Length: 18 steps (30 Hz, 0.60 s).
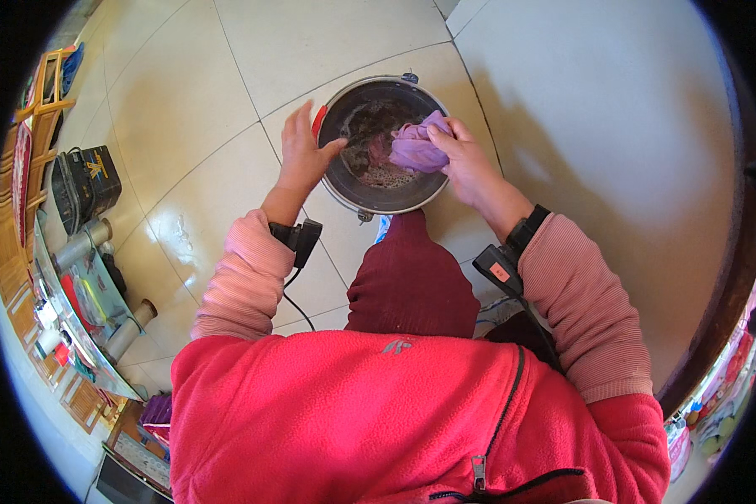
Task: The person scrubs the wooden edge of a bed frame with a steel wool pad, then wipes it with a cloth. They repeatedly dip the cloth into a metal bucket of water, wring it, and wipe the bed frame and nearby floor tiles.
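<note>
The pale glossy tiled floor (227, 92) lies open above and to the left of the round metal bucket (384, 202), and the white wall (613, 109) stands close on its right. A dark box (88, 181) and grey cylinders (82, 244) crowd the far left edge, well apart from the bucket

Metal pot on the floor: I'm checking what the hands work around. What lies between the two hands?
In the head view, the metal pot's dark, wet inside lies between the left hand and right hand, which presses a purple cloth.
</note>
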Each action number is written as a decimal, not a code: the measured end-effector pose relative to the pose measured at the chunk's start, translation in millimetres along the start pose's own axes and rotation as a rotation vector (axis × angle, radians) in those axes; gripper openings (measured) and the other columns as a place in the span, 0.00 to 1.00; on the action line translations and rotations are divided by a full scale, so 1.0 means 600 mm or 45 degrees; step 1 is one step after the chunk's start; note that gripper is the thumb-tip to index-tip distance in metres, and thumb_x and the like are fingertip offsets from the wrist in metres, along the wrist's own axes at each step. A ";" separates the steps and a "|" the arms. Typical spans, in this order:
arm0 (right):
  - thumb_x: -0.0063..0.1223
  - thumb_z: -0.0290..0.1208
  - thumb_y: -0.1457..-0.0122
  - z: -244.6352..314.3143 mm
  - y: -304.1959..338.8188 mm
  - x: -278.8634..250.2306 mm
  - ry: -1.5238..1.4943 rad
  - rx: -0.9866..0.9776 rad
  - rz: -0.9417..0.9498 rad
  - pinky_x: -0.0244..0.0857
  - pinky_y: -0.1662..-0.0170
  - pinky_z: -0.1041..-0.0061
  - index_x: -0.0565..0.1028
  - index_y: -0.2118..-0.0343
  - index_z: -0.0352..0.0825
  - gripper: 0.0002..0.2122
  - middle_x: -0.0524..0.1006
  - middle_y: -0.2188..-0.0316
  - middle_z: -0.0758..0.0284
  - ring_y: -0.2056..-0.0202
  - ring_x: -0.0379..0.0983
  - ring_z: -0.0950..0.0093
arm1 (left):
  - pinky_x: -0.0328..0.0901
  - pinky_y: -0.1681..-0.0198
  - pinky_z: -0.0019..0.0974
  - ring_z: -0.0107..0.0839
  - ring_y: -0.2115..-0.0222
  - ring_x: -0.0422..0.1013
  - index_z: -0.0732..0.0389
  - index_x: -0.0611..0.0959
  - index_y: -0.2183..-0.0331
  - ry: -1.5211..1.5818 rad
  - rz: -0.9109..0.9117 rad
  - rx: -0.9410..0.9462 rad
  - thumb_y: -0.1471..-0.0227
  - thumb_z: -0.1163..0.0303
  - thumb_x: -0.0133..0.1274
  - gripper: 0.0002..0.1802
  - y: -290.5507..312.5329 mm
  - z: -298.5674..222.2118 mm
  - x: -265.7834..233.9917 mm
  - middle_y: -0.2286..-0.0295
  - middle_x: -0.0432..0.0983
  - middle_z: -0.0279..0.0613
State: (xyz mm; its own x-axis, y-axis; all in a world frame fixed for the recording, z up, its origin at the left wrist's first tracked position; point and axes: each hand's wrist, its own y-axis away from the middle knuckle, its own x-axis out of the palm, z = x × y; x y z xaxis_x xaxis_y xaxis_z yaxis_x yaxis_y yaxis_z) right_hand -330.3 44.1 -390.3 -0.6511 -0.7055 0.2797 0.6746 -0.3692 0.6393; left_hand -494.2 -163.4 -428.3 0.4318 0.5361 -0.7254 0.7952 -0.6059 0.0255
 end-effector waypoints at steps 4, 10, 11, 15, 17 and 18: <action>0.56 0.38 0.38 0.001 0.001 -0.004 -0.061 -0.017 0.034 0.62 0.51 0.74 0.71 0.55 0.36 0.14 0.74 0.60 0.69 0.57 0.69 0.79 | 0.70 0.67 0.40 0.40 0.70 0.75 0.68 0.78 0.57 0.907 0.498 -1.086 0.57 0.72 0.64 0.23 0.025 0.046 0.024 0.66 0.79 0.47; 0.56 0.38 0.38 0.001 0.002 0.005 -0.104 -0.078 -0.001 0.63 0.51 0.74 0.72 0.55 0.35 0.14 0.75 0.61 0.69 0.58 0.70 0.78 | 0.63 0.77 0.38 0.34 0.79 0.72 0.68 0.82 0.68 0.666 0.500 -0.905 0.59 0.78 0.56 0.10 0.011 0.085 0.065 0.77 0.77 0.41; 0.56 0.39 0.38 0.002 0.002 0.004 -0.111 -0.095 -0.010 0.63 0.51 0.74 0.72 0.55 0.35 0.14 0.75 0.61 0.69 0.59 0.70 0.78 | 0.64 0.78 0.37 0.33 0.79 0.71 0.68 0.82 0.68 0.663 0.492 -0.874 0.59 0.78 0.56 0.10 0.005 0.089 0.075 0.77 0.77 0.40; 0.56 0.38 0.37 0.015 -0.001 -0.013 -0.132 -0.093 -0.063 0.65 0.50 0.71 0.71 0.55 0.34 0.14 0.76 0.59 0.67 0.57 0.72 0.75 | 0.67 0.76 0.36 0.32 0.80 0.71 0.68 0.82 0.69 0.581 0.512 -0.755 0.60 0.79 0.55 0.11 -0.014 0.081 0.117 0.78 0.77 0.39; 0.54 0.36 0.36 0.023 0.000 -0.024 -0.185 -0.099 -0.066 0.66 0.47 0.68 0.70 0.53 0.34 0.14 0.76 0.55 0.65 0.53 0.73 0.73 | 0.68 0.75 0.36 0.33 0.80 0.72 0.68 0.82 0.69 0.587 0.521 -0.672 0.60 0.79 0.55 0.10 -0.016 0.064 0.133 0.78 0.77 0.38; 0.53 0.36 0.36 0.025 -0.001 -0.027 -0.172 -0.101 -0.048 0.67 0.47 0.68 0.70 0.53 0.34 0.14 0.76 0.56 0.65 0.53 0.73 0.73 | 0.69 0.73 0.36 0.34 0.78 0.73 0.69 0.82 0.66 0.559 0.575 -0.703 0.58 0.77 0.58 0.13 -0.018 0.054 0.137 0.75 0.79 0.40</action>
State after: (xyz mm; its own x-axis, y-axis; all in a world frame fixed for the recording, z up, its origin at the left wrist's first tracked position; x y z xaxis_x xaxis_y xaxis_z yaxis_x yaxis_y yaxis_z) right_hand -325.5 64.7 -384.1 -0.7140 -0.6041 0.3539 0.6704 -0.4443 0.5943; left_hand -481.4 -131.8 -510.4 0.7945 0.5605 -0.2338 0.5511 -0.5036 0.6654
